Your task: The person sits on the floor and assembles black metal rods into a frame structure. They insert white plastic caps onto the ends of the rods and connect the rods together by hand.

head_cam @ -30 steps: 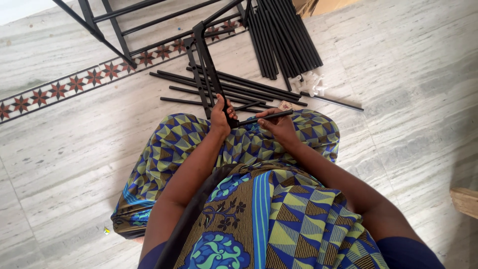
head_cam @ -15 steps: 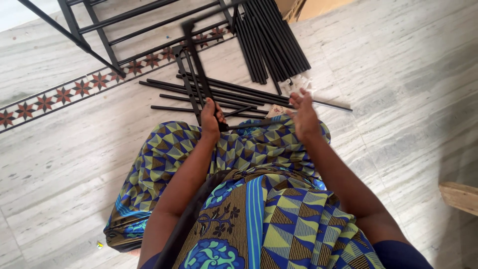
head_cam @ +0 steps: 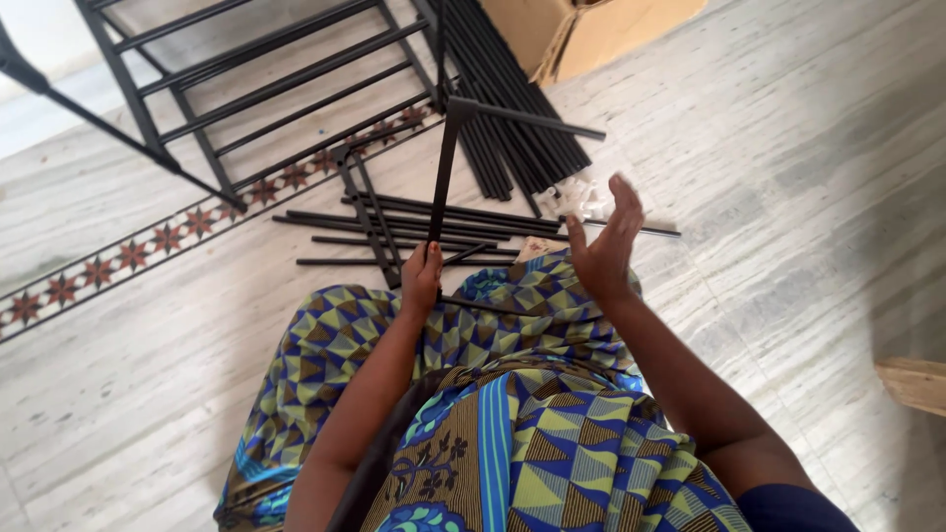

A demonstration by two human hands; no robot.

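Observation:
My left hand (head_cam: 422,278) grips the lower end of a black metal rod (head_cam: 443,172) that stands nearly upright, with a corner joint at its top and a second black bar (head_cam: 537,120) running right from it. Raised and open, my right hand (head_cam: 606,241) has its fingers spread, holds nothing, and sits to the right of the rod without touching it. Both hands are above my lap, which is covered by a blue, green and yellow patterned cloth (head_cam: 493,394). Several loose black rods (head_cam: 414,227) lie on the floor just beyond my knees.
A black metal rack frame (head_cam: 246,89) stands at the upper left. A bundle of long black rods (head_cam: 512,99) lies beside a cardboard box (head_cam: 591,30) at the top. Small white plastic pieces (head_cam: 581,197) rest near the rods. A wooden edge (head_cam: 912,384) shows at the right.
My left hand has raised the jointed rod upright from the floor pile. My right hand let go, lifted and opened. The camera view tilted upward.

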